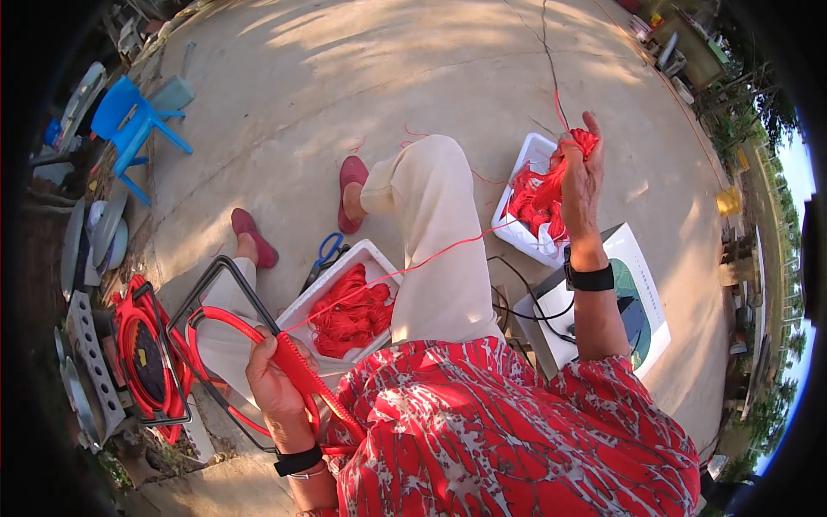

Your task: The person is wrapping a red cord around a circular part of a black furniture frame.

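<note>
Nearest the camera, one red-and-grey patterned shirt point(517, 431) is spreading between two forearms. Left hand point(277, 379) is gripping one black, thin-barred frame point(250, 291) wrapped in glossy woven red cord point(300, 366), near one white rectangular tray point(365, 251)'s left corner; right hand point(582, 185) is clasping one red cord bundle point(587, 140). Beside another cord-filled white tray point(546, 249)'s near edge, one white box point(652, 302) is bearing small dark print.

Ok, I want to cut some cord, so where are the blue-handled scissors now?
In the head view, left of centre, the blue-handled scissors lie alongside the upper-left edge of the white box nearer the left hand.
</note>
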The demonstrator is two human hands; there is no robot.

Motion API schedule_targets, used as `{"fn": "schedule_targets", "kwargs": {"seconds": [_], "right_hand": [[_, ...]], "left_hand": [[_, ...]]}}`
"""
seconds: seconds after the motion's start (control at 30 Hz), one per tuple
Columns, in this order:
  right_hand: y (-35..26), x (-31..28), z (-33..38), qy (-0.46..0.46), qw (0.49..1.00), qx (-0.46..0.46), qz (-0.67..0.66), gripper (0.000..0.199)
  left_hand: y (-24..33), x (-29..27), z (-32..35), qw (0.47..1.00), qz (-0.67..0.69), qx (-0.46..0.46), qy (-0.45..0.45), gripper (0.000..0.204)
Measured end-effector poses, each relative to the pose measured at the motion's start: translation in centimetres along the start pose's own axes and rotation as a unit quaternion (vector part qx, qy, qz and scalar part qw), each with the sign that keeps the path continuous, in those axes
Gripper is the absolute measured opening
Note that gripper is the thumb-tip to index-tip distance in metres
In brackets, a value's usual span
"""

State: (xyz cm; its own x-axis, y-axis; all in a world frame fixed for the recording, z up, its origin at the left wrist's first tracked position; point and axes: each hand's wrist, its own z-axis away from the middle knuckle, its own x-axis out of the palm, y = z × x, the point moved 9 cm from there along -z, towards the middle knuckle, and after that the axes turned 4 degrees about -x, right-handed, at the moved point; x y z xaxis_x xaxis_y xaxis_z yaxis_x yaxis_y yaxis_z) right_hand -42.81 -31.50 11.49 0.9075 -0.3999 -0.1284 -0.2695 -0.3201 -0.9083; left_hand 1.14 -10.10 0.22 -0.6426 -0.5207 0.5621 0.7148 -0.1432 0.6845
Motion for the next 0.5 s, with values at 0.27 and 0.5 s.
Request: {"fn": "schedule_targets", "kwargs": {"seconds": [0.27, 0.5], "right_hand": [[-3.2, 13.4, 11.2, -0.333, 0.905, -0.206, 0.165, 0.074], [-2.4, 12.5, 11.4, -0.376, 0.918, -0.117, 0.052, 0.045]], "left_hand": [[-0.7, 0.6, 0.0, 0.998, 0.034, -0.050, 0.004, 0.007], [-0.5, 0.5, 0.2, 0.996, 0.071, -0.051, -0.011, 0.012]]}}
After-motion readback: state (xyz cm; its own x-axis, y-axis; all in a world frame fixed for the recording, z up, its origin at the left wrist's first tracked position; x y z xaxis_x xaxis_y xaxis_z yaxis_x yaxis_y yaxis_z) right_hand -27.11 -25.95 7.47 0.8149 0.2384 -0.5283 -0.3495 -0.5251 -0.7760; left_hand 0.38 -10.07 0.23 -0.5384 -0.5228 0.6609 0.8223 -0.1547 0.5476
